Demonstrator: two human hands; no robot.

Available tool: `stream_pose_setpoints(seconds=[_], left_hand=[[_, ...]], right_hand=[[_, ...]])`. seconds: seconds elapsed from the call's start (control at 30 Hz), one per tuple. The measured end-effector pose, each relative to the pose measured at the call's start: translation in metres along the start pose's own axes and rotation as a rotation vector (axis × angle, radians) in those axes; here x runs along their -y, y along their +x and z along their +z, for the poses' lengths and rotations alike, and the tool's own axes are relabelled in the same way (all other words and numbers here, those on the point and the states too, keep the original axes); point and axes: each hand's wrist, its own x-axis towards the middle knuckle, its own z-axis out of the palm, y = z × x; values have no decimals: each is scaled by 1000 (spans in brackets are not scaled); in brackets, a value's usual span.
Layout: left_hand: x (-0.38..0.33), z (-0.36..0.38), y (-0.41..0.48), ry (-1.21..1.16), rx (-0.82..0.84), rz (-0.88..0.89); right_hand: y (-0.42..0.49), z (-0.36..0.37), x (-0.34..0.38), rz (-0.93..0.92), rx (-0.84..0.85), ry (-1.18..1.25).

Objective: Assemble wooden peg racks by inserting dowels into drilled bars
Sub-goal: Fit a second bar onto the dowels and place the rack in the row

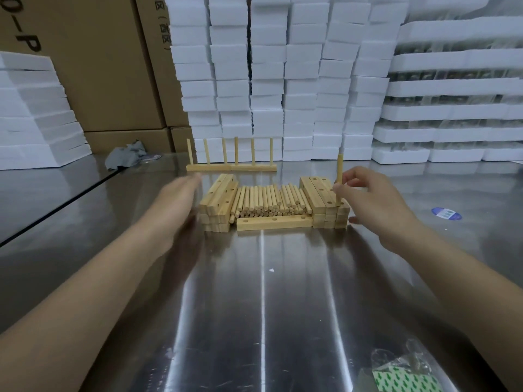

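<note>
A pile of loose dowels [268, 202] lies between two stacks of drilled wooden bars, one on the left [218, 205] and one on the right [325, 202]. A single drilled bar [273, 223] lies in front of the pile. My right hand [373, 205] pinches a dowel [339, 171] that stands upright in a hole of the right stack's top bar. My left hand [175, 202] is blurred, fingers straight, just left of the left stack and holding nothing. Behind the pile stand finished racks [230, 166] with several upright pegs.
The steel table [263, 292] carries a plastic bag with green-patterned contents [402, 374] at the near right and a blue sticker [446, 214] at right. A grey rag [126, 155] lies far left. White foam blocks [283, 80] and cardboard boxes [107, 66] wall the back.
</note>
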Motion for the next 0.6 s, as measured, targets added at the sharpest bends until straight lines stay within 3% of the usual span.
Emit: stream_pose_setpoints(seconds=[0.07,0.23,0.43,0.5,0.6], left_hand=[[3,1,3,-164,112,-157],[6,10,1,-200,213,-89],[5,13,-3,-247,194,-64],[7,15,-3,-106,80,105],[9,18,-12,474,-81,717]], right_hand=[[0,1,1,55,33,72],[1,2,0,93,24,130],[5,5,-5,110,15,155],[6,4,-6,116,-5,160],[7,3,-6,28,-72,110]])
